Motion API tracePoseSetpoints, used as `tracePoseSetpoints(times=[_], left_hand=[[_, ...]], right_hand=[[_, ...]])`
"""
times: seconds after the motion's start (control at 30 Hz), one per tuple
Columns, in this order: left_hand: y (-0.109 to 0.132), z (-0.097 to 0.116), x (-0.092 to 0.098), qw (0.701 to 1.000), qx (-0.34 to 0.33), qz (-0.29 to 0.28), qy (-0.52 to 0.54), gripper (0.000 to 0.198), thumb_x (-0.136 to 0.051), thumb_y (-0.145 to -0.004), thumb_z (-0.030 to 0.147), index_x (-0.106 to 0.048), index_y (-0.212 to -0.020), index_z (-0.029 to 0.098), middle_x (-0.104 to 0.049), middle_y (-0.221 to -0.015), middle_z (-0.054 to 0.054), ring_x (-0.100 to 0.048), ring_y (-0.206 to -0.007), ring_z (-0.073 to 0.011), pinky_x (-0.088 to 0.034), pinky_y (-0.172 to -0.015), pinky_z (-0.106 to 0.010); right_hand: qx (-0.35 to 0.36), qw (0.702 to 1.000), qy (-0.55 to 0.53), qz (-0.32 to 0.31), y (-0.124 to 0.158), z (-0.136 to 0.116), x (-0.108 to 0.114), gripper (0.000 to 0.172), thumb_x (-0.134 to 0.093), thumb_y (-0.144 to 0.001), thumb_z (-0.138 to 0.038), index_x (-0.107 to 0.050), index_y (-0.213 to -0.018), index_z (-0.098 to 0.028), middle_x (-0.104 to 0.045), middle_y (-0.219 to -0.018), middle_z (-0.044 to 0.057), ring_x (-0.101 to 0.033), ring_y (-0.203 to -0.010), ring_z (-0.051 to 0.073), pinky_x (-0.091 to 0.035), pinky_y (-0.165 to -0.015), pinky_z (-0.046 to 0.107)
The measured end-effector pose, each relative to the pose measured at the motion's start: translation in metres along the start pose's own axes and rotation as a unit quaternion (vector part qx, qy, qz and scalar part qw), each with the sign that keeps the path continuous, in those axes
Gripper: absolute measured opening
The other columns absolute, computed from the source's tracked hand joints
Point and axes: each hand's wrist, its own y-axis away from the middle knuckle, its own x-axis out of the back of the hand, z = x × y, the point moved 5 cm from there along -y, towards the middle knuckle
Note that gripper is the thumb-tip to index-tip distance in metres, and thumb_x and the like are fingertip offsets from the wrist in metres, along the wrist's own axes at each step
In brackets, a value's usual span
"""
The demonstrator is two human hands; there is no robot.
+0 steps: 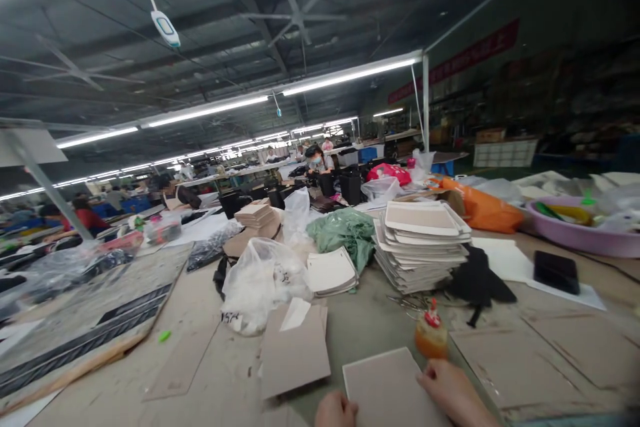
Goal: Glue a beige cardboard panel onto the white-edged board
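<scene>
In the foreground over a worktable [367,310], we are holding a beige panel [387,383], our left hand [336,409] curling nearly closed at its left edge, our right hand [450,388] pinching its right. We are judging it light, stiffish, best held by opposite edges.

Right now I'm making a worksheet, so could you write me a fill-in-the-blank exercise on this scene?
1. The left hand touches the left edge of the beige panel; the right hand touches its ____ edge.
2. The container beside the right hand has a ____ top.
3. The crumpled bag directly left of the tall stack is ____.

Missing words: right; red; green
</scene>
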Motion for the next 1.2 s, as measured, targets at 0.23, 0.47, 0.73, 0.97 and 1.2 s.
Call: tracePoseSetpoints(times=[0.23,0.47,0.73,0.97,1.2], left_hand=[[0.011,0.002,0.002,0.999,-0.039,-0.025,0.028,0.026,-0.049,-0.085,0.033,-0.064,-0.072,0.016,-0.070,-0.075,-0.007,-0.065,-0.073,-0.0170,-0.042,-0.066,-0.023],[0.008,-0.002,-0.002,0.998,-0.042,-0.042,0.036,0.026,-0.049,-0.085,0.033,-0.064,-0.073,0.015,-0.069,-0.067,-0.006,-0.065,-0.069,-0.0167,-0.043,-0.066,-0.023],[0.010,0.001,0.001,0.998,-0.048,-0.034,0.035,0.025,-0.049,-0.085,0.032,-0.062,-0.072,0.015,-0.069,-0.071,-0.007,-0.065,-0.069,-0.0168,-0.043,-0.066,-0.023],[0.008,-0.001,-0.001,0.998,-0.046,-0.037,0.037,0.024,-0.048,-0.086,0.031,-0.062,-0.074,0.016,-0.068,-0.065,-0.005,-0.065,-0.068,-0.0166,-0.042,-0.065,-0.023],[0.007,-0.001,-0.001,0.997,-0.049,-0.044,0.033,0.025,-0.047,-0.086,0.031,-0.059,-0.070,0.016,-0.066,-0.062,-0.004,-0.064,-0.065,-0.0161,-0.041,-0.062,-0.023]], right_hand=[[-0.018,0.998,0.047,-0.041,0.007,-0.007,0.013,0.021,-0.053,-0.079,-0.035,-0.067,-0.074,-0.019,-0.068,-0.081,0.007,-0.061,-0.079,0.022,-0.036,-0.062,0.028],[-0.024,0.997,0.059,-0.053,0.003,0.000,0.009,0.026,-0.055,-0.077,-0.042,-0.068,-0.074,-0.019,-0.067,-0.076,0.005,-0.060,-0.073,0.020,-0.034,-0.058,0.026],[-0.015,0.997,0.065,-0.043,0.004,-0.004,0.013,0.023,-0.056,-0.077,-0.039,-0.067,-0.073,-0.019,-0.067,-0.081,0.006,-0.060,-0.076,0.020,-0.036,-0.061,0.026],[-0.020,0.997,0.066,-0.040,0.005,-0.007,0.015,0.024,-0.057,-0.076,-0.040,-0.067,-0.073,-0.019,-0.067,-0.080,0.005,-0.061,-0.077,0.019,-0.037,-0.062,0.025],[-0.019,0.997,0.064,-0.041,0.005,-0.011,0.017,0.019,-0.059,-0.075,-0.036,-0.068,-0.071,-0.019,-0.067,-0.079,0.005,-0.060,-0.076,0.019,-0.037,-0.061,0.025]])
